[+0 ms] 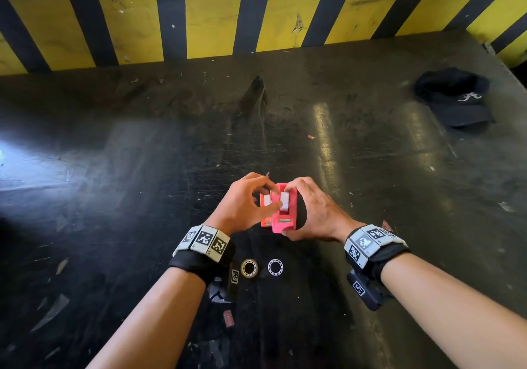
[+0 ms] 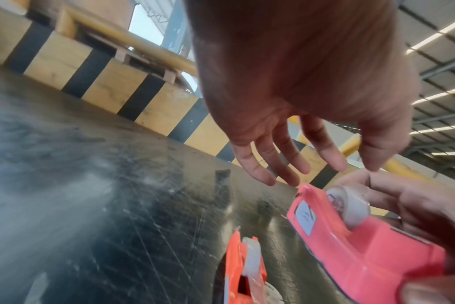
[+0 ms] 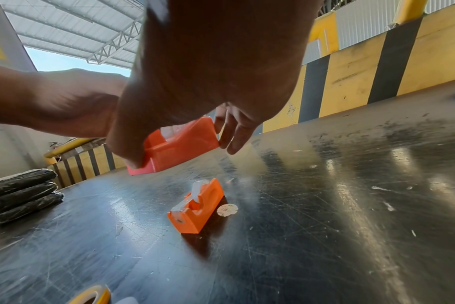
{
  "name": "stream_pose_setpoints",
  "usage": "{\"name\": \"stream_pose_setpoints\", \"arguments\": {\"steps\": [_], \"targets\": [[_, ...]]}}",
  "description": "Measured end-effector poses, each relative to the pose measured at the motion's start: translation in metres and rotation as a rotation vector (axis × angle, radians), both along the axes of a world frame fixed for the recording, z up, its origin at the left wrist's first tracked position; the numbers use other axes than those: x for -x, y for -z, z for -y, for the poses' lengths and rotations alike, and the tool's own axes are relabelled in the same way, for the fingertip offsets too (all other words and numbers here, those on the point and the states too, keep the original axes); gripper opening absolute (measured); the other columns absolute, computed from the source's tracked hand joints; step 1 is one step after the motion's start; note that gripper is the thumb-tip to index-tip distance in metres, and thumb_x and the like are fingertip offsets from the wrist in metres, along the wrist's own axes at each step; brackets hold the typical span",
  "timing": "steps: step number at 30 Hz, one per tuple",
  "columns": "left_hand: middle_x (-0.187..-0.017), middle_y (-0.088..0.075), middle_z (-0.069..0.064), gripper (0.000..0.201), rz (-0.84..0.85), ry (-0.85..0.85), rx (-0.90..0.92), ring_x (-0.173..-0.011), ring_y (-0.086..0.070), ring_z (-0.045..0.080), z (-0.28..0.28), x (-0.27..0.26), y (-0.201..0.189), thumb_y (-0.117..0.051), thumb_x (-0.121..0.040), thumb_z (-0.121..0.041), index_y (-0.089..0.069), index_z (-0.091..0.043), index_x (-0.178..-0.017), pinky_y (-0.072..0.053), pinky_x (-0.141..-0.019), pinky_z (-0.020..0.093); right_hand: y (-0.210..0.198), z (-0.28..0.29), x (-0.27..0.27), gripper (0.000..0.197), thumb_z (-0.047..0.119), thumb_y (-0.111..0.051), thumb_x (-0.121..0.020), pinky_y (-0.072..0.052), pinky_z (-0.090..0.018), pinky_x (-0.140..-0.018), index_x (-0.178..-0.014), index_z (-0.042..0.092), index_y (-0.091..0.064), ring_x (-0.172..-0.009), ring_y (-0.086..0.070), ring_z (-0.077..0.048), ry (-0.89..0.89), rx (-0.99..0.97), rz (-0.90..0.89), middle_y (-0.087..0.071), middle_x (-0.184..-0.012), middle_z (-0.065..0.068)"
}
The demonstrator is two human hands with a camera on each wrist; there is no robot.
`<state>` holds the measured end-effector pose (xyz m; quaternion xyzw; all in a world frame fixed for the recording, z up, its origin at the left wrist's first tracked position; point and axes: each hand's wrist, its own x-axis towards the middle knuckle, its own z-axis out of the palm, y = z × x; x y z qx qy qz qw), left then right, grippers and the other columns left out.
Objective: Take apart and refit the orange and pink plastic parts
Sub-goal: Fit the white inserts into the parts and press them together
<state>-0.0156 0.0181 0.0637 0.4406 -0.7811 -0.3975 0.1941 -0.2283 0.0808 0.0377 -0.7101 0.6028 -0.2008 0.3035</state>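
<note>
My right hand grips a pink tape dispenser lengthwise, thumb at its near end and fingers at its far end. It hangs tilted above the table. A white tape roll sits in its cradle. My left hand hovers over that roll with fingers spread and holding nothing. An orange tape dispenser with its own white roll stands on the table below and to the left.
Two small rings lie on the dark scratched table near my wrists. A black cap lies far right. A yellow-and-black striped wall bounds the back. Black wrapped bundles are stacked at the left.
</note>
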Motion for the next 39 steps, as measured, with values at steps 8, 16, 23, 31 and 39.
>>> {"name": "stream_pose_setpoints", "arguments": {"steps": [8,16,23,31,39], "targets": [[-0.113,-0.067,-0.011,0.019,0.127,0.055,0.183,-0.094,-0.063,0.005,-0.005,0.007,-0.002,-0.085,-0.081,-0.031,-0.079,-0.031,-0.099,-0.052,-0.083,0.022,-0.004,-0.001,-0.004,0.088,0.043,-0.092,-0.060,-0.046,-0.026,-0.088,-0.131,0.032,-0.040,-0.106,-0.055,-0.011,-0.008,-0.024,-0.008,-0.039,-0.133,0.010],[-0.115,-0.070,-0.008,0.006,0.182,0.082,0.216,-0.096,-0.063,0.007,-0.006,0.010,0.000,-0.080,-0.087,-0.027,-0.078,-0.026,-0.093,-0.051,-0.086,0.025,-0.003,-0.002,-0.003,0.088,0.043,-0.093,-0.059,-0.044,-0.026,-0.089,-0.129,0.030,-0.043,-0.106,-0.057,-0.013,-0.006,-0.050,-0.022,-0.041,-0.132,0.010],[-0.127,-0.073,-0.006,0.007,0.293,0.178,0.123,-0.119,-0.067,0.012,-0.012,0.008,-0.005,-0.078,-0.089,-0.031,-0.079,-0.027,-0.095,-0.050,-0.103,0.031,0.003,0.000,-0.002,0.086,0.050,-0.091,-0.055,-0.050,-0.032,-0.091,-0.124,0.033,-0.042,-0.106,-0.058,-0.016,-0.025,-0.104,-0.040,-0.043,-0.124,0.010],[-0.115,-0.074,-0.012,0.002,0.328,0.234,0.016,-0.103,-0.067,0.010,-0.018,0.006,-0.017,-0.078,-0.085,-0.028,-0.079,-0.029,-0.087,-0.056,-0.094,0.038,0.007,-0.001,-0.001,0.084,0.048,-0.093,-0.057,-0.045,-0.027,-0.089,-0.123,0.031,-0.043,-0.111,-0.056,-0.015,-0.030,-0.132,-0.067,-0.046,-0.126,0.008],[-0.150,-0.057,-0.010,0.007,0.437,0.243,0.087,-0.126,-0.062,0.015,-0.027,0.005,-0.012,-0.080,-0.085,-0.035,-0.082,-0.037,-0.091,-0.054,-0.098,0.039,0.007,0.003,-0.001,0.087,0.056,-0.092,-0.053,-0.049,-0.029,-0.091,-0.121,0.032,-0.044,-0.108,-0.055,-0.013,-0.004,-0.117,-0.031,-0.047,-0.122,0.009]]}}
